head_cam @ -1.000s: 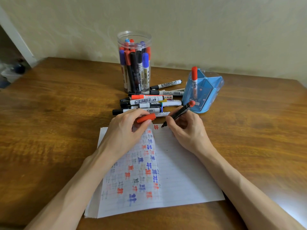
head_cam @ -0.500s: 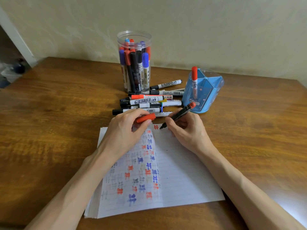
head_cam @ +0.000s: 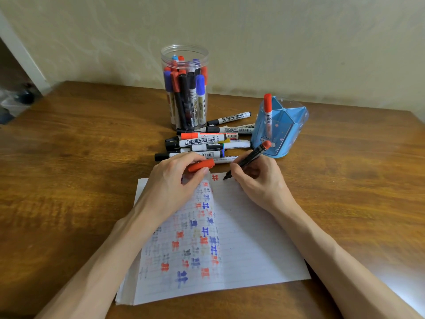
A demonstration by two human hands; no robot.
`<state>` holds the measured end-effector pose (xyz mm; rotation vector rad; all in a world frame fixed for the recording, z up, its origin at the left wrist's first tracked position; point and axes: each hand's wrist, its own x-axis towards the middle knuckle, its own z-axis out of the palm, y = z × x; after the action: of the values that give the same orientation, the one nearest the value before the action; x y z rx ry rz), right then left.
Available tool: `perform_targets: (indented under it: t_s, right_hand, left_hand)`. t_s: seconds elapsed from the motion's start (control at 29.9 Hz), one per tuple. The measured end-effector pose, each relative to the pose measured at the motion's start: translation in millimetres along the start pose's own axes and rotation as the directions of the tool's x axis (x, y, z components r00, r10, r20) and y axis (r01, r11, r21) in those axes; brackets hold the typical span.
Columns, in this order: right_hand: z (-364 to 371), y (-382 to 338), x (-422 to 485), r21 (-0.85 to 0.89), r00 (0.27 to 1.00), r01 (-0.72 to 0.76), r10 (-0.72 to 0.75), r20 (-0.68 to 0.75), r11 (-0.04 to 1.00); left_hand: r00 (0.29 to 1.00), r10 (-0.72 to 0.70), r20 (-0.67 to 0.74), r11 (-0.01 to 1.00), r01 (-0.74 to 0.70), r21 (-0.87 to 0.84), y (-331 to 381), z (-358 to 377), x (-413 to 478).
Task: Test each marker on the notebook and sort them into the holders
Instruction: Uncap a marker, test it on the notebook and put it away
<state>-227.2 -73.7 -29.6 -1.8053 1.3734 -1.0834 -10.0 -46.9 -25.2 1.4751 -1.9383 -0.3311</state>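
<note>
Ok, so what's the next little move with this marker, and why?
Probably draw a short test stroke: the right hand holds the uncapped marker with its tip at the notebook page, just right of the red mark, and the left hand pinches the red cap.

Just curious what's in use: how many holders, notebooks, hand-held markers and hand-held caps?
Holders: 2, the clear jar and the blue holder
Notebooks: 1, the notebook
Hand-held markers: 1, the marker in the right hand
Hand-held caps: 1, the red cap in the left hand
Total: 5
</note>
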Motion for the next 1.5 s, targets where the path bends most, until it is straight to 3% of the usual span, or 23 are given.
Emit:
perform_targets:
  t_s: [0.07,0.3,0.57,0.77,0.84,0.97,1.17,1.34,1.5]
  right_hand:
    - [-0.3,-2.1,0.3,0.030,1.000,-0.018,0.018,-0.004,0.999]
    - [-12.3,-16.5,-2.6,0.422,0.994,-0.088,0.107,-0.020,0.902]
    - [-9.6,-17.6,-7.1,0.450,0.996,-0.063,0.026,0.088,0.891]
    - [-24.7,-15.7,-1.5,0.546,0.946,-0.285,0.140,0.292,0.788]
    - [-30.2,-15.0,0.5,0.477,0.946,-0.264,0.129,0.297,0.839]
    - [-29.3,-9.9,0.7,0.203,0.976,-0.047,0.001,0.220,0.978]
    - [-14.0,-5.9,-4.9,0.220,0.982,0.089,-0.122,0.141,0.971]
    - [-14.1,-5.7,-5.2,0.213,0.981,0.109,-0.140,0.136,0.971]
    - [-14.5,-9.6,-2.8,0.214,0.976,0.144,-0.174,0.132,0.966]
  left_hand:
    - [1.000,0.006,0.007,1.000,-0.006,-0.018,0.2,-1.0,-0.3]
    - [0.999,0.042,0.025,0.994,-0.039,-0.102,3.1,-1.9,-1.3]
    - [0.998,0.056,0.026,0.985,-0.051,-0.166,3.4,-3.7,0.0]
    - [0.999,0.033,0.004,0.984,-0.031,-0.175,0.7,-4.0,0.8]
    - [1.000,0.030,-0.007,0.977,-0.030,-0.209,3.0,-6.9,1.3]
    - [0.998,0.059,0.027,0.975,-0.052,-0.217,5.0,-8.9,1.6]
    - [0.996,0.072,-0.043,0.969,-0.080,-0.232,8.6,-7.4,-0.7]
    - [0.998,0.048,-0.030,0.967,-0.054,-0.247,8.4,-4.9,-0.4]
    - [1.000,0.002,0.020,0.899,0.007,-0.439,11.7,-16.0,4.8]
